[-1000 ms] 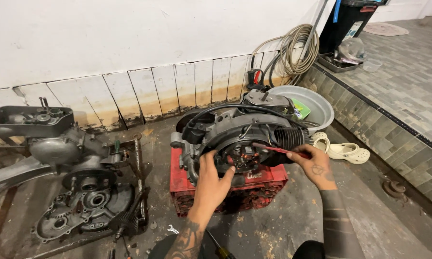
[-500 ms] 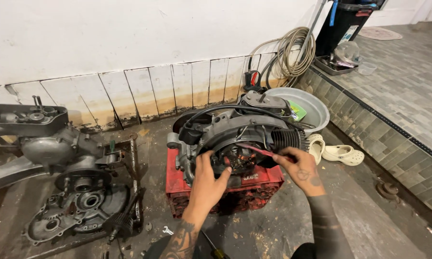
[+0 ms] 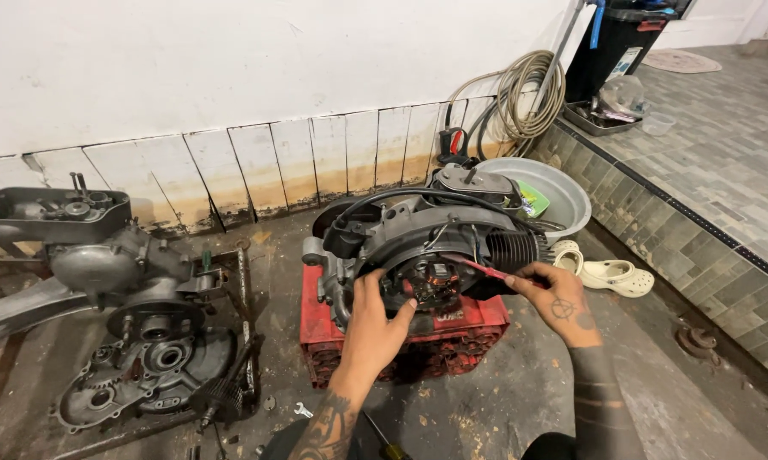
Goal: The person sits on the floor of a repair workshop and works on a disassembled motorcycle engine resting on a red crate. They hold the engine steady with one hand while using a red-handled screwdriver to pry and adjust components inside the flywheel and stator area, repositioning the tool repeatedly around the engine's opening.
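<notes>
1. Both hands are working at the open face of a scooter engine (image 3: pixel 427 234) that is sitting on a red plastic crate (image 3: pixel 333 319).
2. Left hand (image 3: pixel 375 328) is pressing against the round engine opening, fingers curled narrow, with fingertips touching the copper-wound stator (image 3: pixel 431 285) inside; whether it is pinching anything, I cannot tell.
3. Right hand (image 3: pixel 559 302) is gripping a slim red-handled tool (image 3: pixel 478 266), fingers closed around its dark end, with the tip pointing into the stator area.
4. Black hoses are looping over the top of the engine, and the finned cylinder (image 3: pixel 512 249) is sticking out on the right side.
5. A second, dismantled engine case (image 3: pixel 137 341) is lying on the floor well to the left, its gears exposed.
6. Behind the engine, a grey metal basin (image 3: pixel 563 192) is resting by the wall, with a coiled hose (image 3: pixel 525 98) hanging above it.
7. White clogs (image 3: pixel 610 274) are lying just beside the tiled step on the right.
8. A yellow-handled screwdriver (image 3: pixel 384 436) is lying on the floor near the left forearm.
</notes>
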